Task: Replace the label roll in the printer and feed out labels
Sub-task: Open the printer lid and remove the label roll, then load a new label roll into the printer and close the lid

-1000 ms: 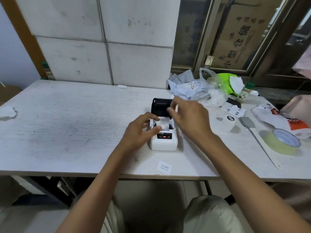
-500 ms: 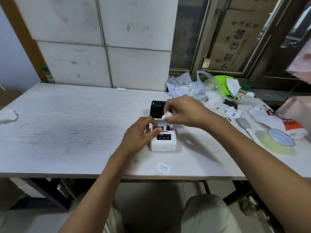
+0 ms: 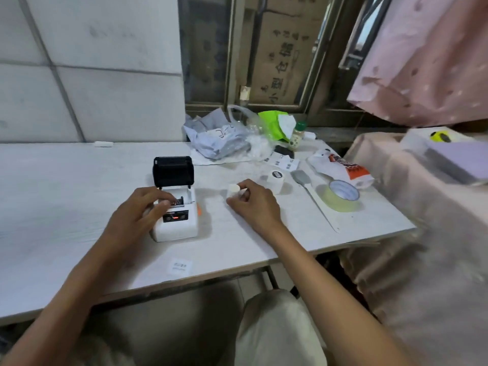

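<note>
A small white label printer [image 3: 176, 226] stands on the white table [image 3: 66, 207] with its black lid [image 3: 173, 171] swung up and its roll bay showing. My left hand [image 3: 137, 215] rests on the printer's left side, fingers at the bay's front edge. To the right of the printer, my right hand [image 3: 253, 204] grips a small white roll core [image 3: 233, 190] just above the tabletop. A full white label roll [image 3: 277, 180] stands farther right on the table.
A roll of yellowish tape [image 3: 342, 196], a grey-headed spatula [image 3: 306, 180], a white-and-orange bag [image 3: 340, 167], crumpled grey and green bags [image 3: 219, 138], a small bottle [image 3: 297, 136] and loose labels [image 3: 285, 161] crowd the right back. One label [image 3: 180, 266] lies near the front edge. A pink-draped surface [image 3: 422, 233] adjoins at right.
My right hand has lifted the small roll core out of the printer bay and carried it right, down toward the table. The camera view shifted to the right. My left hand stayed on the printer.
</note>
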